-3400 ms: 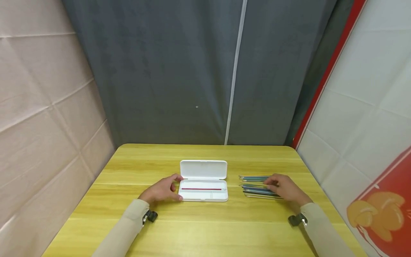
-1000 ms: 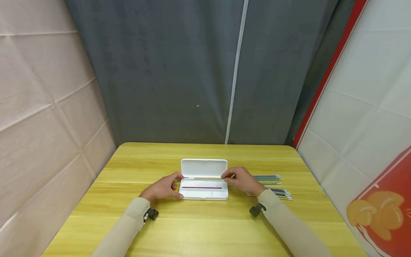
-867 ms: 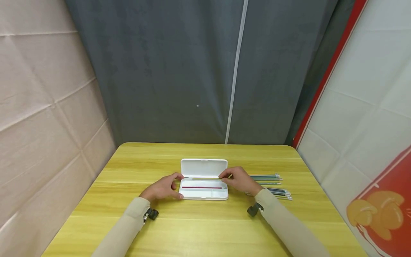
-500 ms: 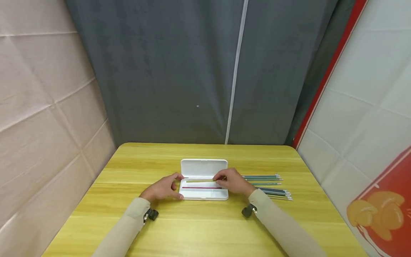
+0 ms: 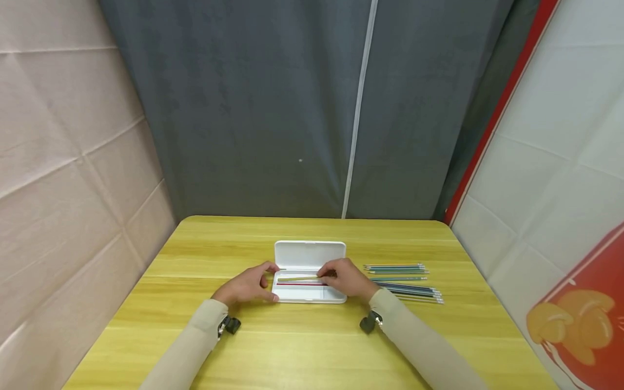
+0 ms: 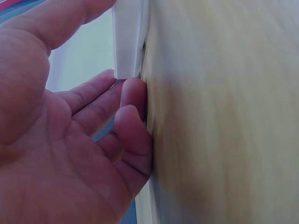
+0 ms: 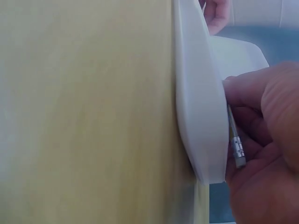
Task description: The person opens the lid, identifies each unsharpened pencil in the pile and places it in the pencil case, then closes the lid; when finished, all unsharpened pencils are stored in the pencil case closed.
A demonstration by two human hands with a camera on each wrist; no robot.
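Observation:
An opened white pencil case (image 5: 299,298) lies mid-table with its lid (image 5: 310,254) tipped back. In the head view, my left hand (image 5: 246,284) grips the case's left end, thumb at the front corner and forefinger near the hinge. My right hand (image 5: 346,277) pinches a yellowish pencil (image 5: 297,279) over the case, roughly parallel to its long side. Just in front of it, a red pencil (image 5: 297,284) lies inside, its right part hidden by my fingers. The right wrist view shows the held pencil's metal band and eraser end (image 7: 238,151) below my fingertips.
To the right of the case, several pencils lie in loose groups: green and yellow ones (image 5: 397,269) at the back, a single green one (image 5: 404,278), and dark ones (image 5: 414,291) nearer. A grey curtain (image 5: 244,108) hangs behind the wooden table (image 5: 292,346).
From the pencils at right, my right hand has brought the yellowish pencil leftward over the case, lowering it from the hinge side towards the red pencil. My left hand stays on the case.

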